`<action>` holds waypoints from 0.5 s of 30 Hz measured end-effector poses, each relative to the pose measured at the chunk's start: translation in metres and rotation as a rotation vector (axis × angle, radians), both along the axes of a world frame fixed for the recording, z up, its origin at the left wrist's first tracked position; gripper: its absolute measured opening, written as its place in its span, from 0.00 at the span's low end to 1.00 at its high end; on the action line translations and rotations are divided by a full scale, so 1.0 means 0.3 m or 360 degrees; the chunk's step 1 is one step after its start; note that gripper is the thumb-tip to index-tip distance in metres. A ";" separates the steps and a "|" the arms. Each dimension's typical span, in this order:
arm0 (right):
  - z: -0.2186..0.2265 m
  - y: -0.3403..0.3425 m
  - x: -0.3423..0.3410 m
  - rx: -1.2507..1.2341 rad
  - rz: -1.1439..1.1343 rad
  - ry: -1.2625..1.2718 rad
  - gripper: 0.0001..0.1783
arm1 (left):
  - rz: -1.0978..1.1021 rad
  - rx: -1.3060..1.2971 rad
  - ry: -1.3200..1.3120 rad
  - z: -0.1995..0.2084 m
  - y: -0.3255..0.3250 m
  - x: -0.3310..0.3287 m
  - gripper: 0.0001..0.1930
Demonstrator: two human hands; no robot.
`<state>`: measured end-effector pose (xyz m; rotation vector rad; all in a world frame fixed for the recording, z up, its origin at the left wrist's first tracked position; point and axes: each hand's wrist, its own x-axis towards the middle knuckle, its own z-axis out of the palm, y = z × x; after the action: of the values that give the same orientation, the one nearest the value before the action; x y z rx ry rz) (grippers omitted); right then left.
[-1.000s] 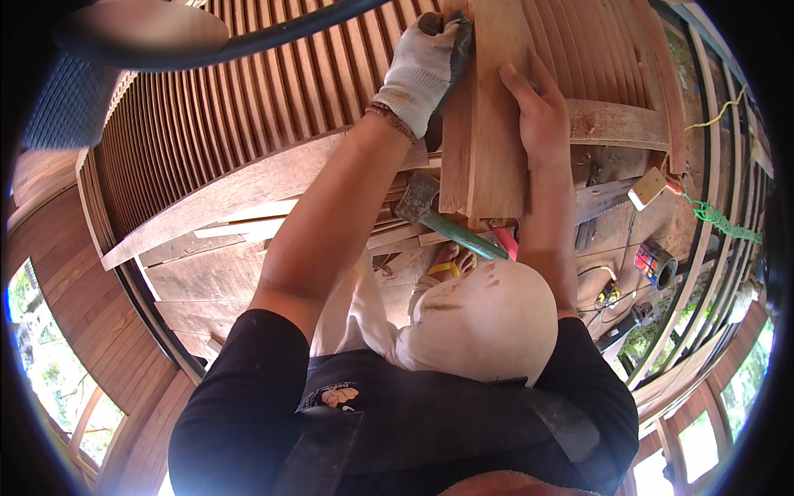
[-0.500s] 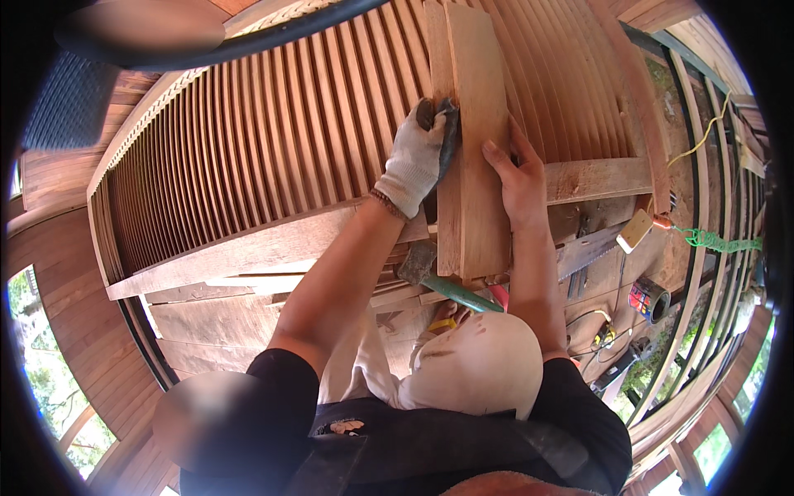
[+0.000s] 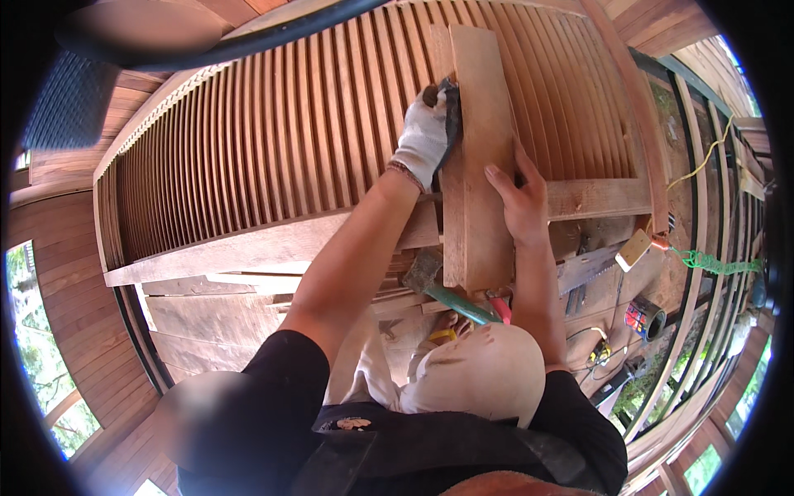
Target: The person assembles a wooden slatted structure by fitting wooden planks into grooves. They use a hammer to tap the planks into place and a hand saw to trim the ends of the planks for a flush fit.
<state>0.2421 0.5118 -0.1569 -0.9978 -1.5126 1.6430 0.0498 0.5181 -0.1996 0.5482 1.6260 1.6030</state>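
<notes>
Biggest: a slatted wood panel (image 3: 289, 124), close-set ribs, filling most of upper view; far side partly blocked at top L by a dark curved bar (image 3: 294, 39) & a blurred patch. Below, wearer's black top (image 3: 389, 455) & pale trousers (image 3: 484, 372), lower legs mostly hidden. Next, a wide plain board (image 3: 480, 157) lies lengthwise over the panel, R of centre, near end overhanging the panel's front rail (image 3: 600, 198). Along its L side shows a narrower wood strip (image 3: 453, 240), largely covered; can't tell if it's a separate pc. Just past board's near end, lower down: a hammer (image 3: 463, 307) w/ teal handle, the tip lost near the knee. To R, a saw blade (image 3: 589, 273), partly hidden by R forearm (image 3: 533, 289). L hand (image 3: 424, 136), gloved, is curled at board's L edge, fingertips hard to make out; can't tell if its grip is tight or only pressing. R hand (image 3: 525, 202), bare, has its grip on board's R edge, thumb on top, other fingers partly out of sight. Smaller, far R: a tin (image 3: 645, 318) w/ bright label, & a pale block (image 3: 633, 250) near green cord (image 3: 715, 262). Last, a pinkish-red item (image 3: 499, 308), mostly hidden; kind unclear.
</notes>
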 end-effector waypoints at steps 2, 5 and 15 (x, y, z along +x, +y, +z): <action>-0.001 0.008 -0.013 -0.0068 -0.0013 0.0025 0.38 | -0.0022 0.0050 0.0002 -0.001 -0.002 -0.001 0.12; -0.003 0.010 0.000 0.0035 0.0041 -0.0036 0.38 | -0.0066 0.0241 -0.0059 -0.032 -0.003 -0.009 0.12; 0.009 -0.001 -0.039 0.0097 0.0003 -0.0076 0.39 | 0.0068 0.0229 -0.0079 -0.013 -0.023 0.024 0.14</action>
<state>0.2304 0.5116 -0.1541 -1.0097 -1.5861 1.5748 0.0570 0.5113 -0.2034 0.5461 1.5030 1.7612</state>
